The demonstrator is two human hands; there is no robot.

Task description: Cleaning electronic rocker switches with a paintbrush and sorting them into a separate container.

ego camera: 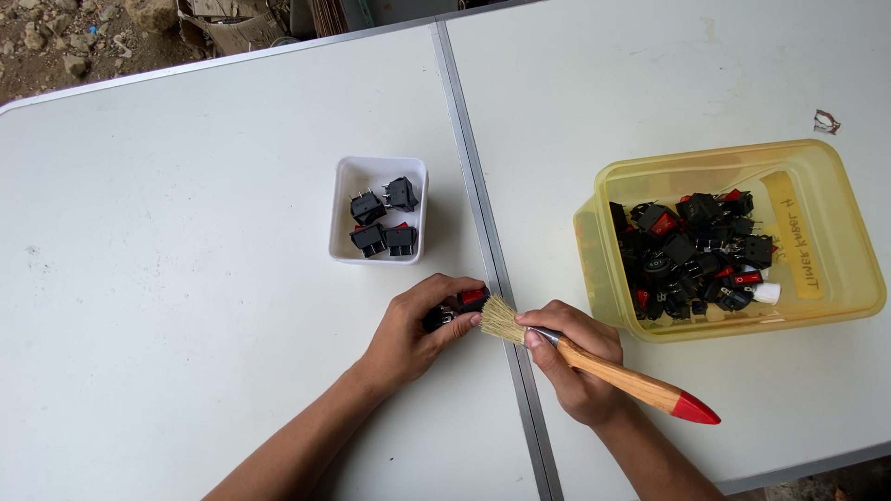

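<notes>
My left hand (pixel 413 329) grips a small black rocker switch with a red button (pixel 464 302) just above the white table. My right hand (pixel 571 357) holds a paintbrush (pixel 603 366) with a wooden handle and red tip; its pale bristles (pixel 498 318) touch the switch. A small white tray (pixel 345 209) a little beyond my left hand holds several black and red switches. A yellow translucent tub (pixel 835 260) to the right is filled with several more switches of the same kind.
Two white tables (pixel 186 186) meet at a grey metal seam (pixel 469 158) running between my hands. A small scrap (pixel 825 122) lies at the far right. Dirt, stones and cardboard lie beyond the far edge.
</notes>
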